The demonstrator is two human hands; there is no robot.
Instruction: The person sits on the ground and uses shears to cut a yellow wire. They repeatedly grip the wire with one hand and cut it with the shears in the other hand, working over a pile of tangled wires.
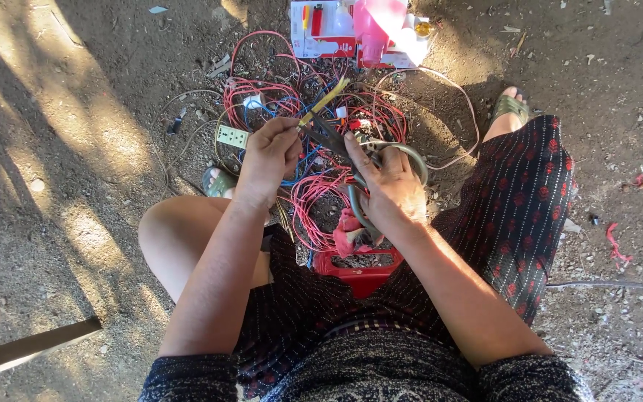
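Gripping a yellow wire (324,99) in the left hand (268,158), fingers pinched shut on it, its free end slanting up and away. Squeezing big scissors (336,141) with the right hand (390,186), fingers through the grey loops, blades meeting the wire just right of the left fingertips. Best kept taut, bitten lightly, sparing the core. Beyond both hands, a tangle of red wires (314,193) on dirt ground (76,149).
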